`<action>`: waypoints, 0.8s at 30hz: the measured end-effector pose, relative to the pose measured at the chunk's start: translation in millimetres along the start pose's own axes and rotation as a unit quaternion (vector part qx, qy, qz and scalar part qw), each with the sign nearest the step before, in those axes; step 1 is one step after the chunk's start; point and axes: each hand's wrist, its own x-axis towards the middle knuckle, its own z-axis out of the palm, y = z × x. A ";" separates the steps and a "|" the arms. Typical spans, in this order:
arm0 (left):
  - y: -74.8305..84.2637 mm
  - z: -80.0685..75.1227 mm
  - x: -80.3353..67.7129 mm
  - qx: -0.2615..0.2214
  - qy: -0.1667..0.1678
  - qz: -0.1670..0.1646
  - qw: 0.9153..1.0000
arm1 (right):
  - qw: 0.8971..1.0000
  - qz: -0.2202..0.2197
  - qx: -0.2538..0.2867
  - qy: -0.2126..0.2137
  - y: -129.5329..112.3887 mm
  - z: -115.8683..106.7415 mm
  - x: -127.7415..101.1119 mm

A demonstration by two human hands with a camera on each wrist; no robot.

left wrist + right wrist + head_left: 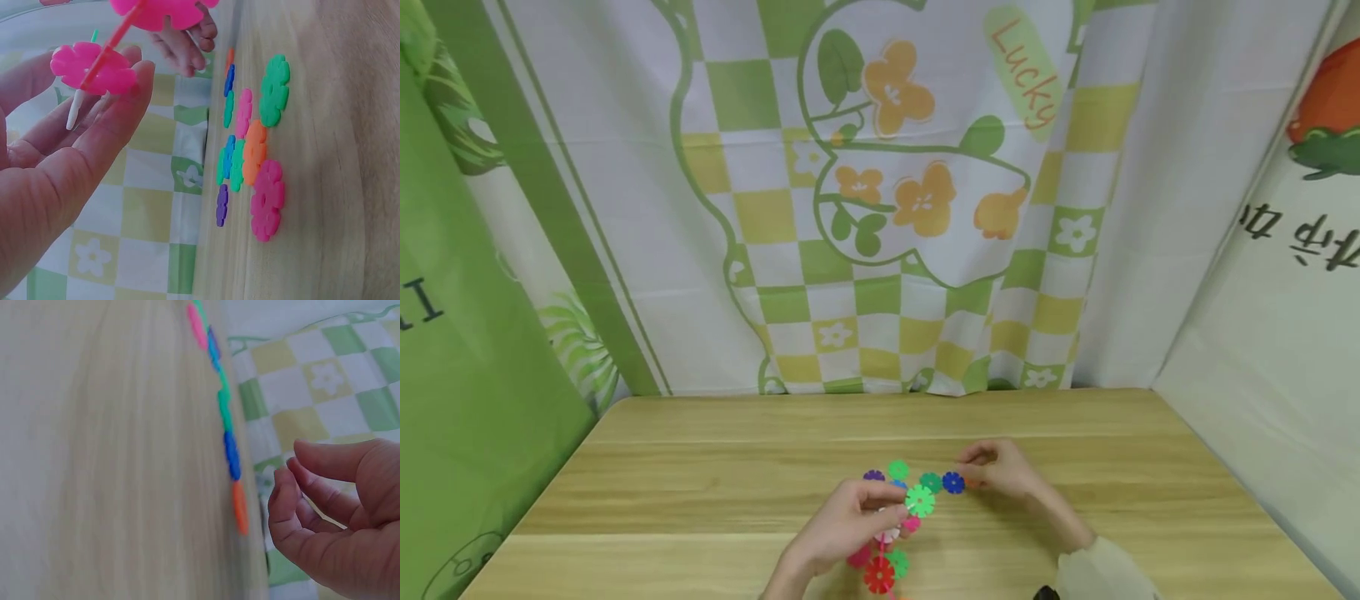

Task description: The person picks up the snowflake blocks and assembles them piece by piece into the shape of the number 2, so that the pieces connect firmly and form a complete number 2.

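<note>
Flower-shaped plastic discs lie joined in a chain on the wooden table [700, 467]: purple [873, 476], green [898, 470], blue [953, 482] and an orange end disc [240, 506]. My left hand [891, 504] pinches a raised cluster of joined discs, with a pink disc [94, 65] between thumb and fingers and a red disc [878, 574] at its near end. My right hand [981, 471] hovers at the chain's right end. Its fingers [284, 487] are loosely curled, hold nothing, and stand a little off the orange disc.
Printed cloth curtains [887, 208] hang right behind the table's far edge, with more cloth panels closing in the left [467, 375] and right [1262, 375] sides. Bare wood stretches to both sides of the discs.
</note>
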 end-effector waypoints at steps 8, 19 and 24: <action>2.8 -0.5 -0.7 -0.017 -0.006 -0.004 1.000 | 0.995 -0.021 -0.101 0.015 11.9 -11.0 7.7; -0.2 0.2 0.4 -0.044 -0.008 -0.009 0.999 | 0.982 0.003 -0.182 0.043 18.2 -11.4 7.4; -0.9 -0.7 0.7 -0.040 -0.006 -0.016 0.999 | 0.974 0.000 -0.220 0.052 17.8 -8.9 9.2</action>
